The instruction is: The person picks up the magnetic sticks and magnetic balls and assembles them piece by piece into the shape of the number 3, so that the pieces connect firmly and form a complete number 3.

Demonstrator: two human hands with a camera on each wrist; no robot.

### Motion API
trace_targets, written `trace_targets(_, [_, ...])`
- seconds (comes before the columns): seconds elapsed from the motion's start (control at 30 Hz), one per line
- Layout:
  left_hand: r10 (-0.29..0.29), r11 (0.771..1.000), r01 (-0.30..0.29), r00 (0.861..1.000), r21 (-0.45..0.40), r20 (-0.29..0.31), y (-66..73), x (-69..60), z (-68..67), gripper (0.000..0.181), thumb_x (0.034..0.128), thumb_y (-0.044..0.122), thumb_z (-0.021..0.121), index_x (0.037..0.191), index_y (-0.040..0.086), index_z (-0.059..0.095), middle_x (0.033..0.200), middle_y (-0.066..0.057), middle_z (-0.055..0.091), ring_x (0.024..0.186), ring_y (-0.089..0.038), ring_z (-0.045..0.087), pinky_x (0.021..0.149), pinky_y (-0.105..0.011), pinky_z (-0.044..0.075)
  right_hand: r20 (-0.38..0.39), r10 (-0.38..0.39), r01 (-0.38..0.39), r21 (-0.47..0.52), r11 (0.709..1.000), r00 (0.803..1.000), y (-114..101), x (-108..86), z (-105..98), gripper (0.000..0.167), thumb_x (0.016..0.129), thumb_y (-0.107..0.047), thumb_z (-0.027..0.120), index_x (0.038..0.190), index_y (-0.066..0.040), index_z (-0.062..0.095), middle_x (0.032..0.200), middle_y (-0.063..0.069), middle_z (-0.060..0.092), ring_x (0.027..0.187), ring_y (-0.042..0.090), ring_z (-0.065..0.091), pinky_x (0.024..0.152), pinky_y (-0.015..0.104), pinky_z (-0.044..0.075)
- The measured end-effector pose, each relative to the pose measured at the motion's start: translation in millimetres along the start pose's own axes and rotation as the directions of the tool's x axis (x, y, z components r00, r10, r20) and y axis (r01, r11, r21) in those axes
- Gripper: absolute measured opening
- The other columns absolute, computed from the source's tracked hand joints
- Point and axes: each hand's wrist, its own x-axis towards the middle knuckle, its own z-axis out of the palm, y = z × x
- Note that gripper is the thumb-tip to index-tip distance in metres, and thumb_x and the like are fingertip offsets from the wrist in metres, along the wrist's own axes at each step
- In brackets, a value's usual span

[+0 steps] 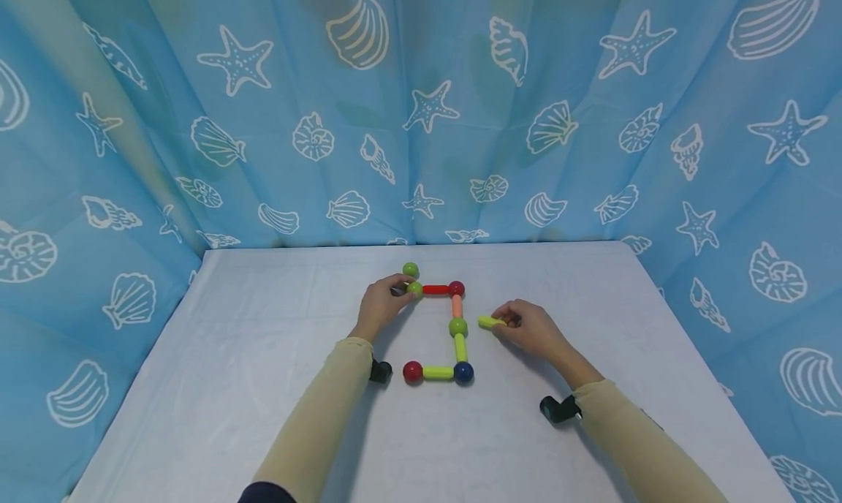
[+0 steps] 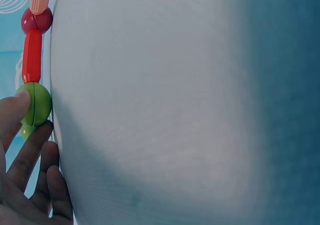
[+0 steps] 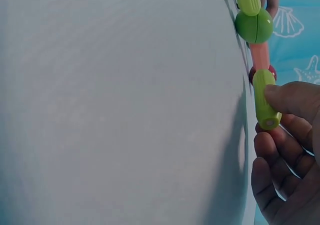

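Observation:
A chain of magnetic rods and balls lies on the table. Its upper left end is a green ball [image 1: 415, 289], which my left hand [image 1: 381, 307] pinches between thumb and finger. From that ball a red rod [image 1: 435, 290] runs to a dark red ball [image 1: 457, 289]. A salmon rod [image 1: 457, 306], a middle green ball [image 1: 457, 327] and a lime rod [image 1: 460, 348] lead down to a blue ball [image 1: 463, 373]. Another lime rod [image 1: 438, 373] joins it to a red ball [image 1: 413, 372]. My right hand [image 1: 529, 330] pinches a separate lime rod [image 3: 265, 97], right of the middle green ball.
A separate green ball [image 1: 411, 269] sits just behind the left hand's fingers. The white table [image 1: 263, 327] ends at a blue curtain [image 1: 421, 152] with shell prints. A black wrist device [image 1: 559, 409] is by the right wrist.

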Motion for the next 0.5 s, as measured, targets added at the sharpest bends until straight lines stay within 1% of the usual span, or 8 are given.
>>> trace_targets(0.2, [0.007, 1.0, -0.007, 1.0, -0.002, 0.001, -0.3, 1.1, -0.2, 0.031, 0.0928, 0.025, 0.077, 0.123, 0.023, 0.072, 0.11, -0.002, 0.071, 0.099, -0.021, 0.064, 0.09, -0.038, 0.053, -0.036, -0.048, 0.048, 0.004, 0.999, 0.998, -6.2, 1.3, -0.6, 0.02, 0.091, -0.017, 0.076, 0.11, -0.011, 0.072, 0.095, 0.001, 0.065, 0.087, 0.018, 0.059, 0.08, 0.035, 0.053])
trace_targets(0.5, [0.009, 1.0, -0.009, 1.0, -0.004, 0.002, -1.9, 1.0, 0.8, 0.031, 0.093, 0.025, 0.076, 0.124, 0.023, 0.072, 0.11, -0.002, 0.071, 0.099, -0.022, 0.063, 0.091, -0.038, 0.053, -0.043, -0.091, 0.093, 0.043, 0.995, 0.995, -22.7, 8.4, 3.9, 0.022, 0.091, -0.021, 0.078, 0.111, -0.014, 0.072, 0.097, -0.001, 0.065, 0.09, 0.018, 0.06, 0.08, 0.034, 0.054])
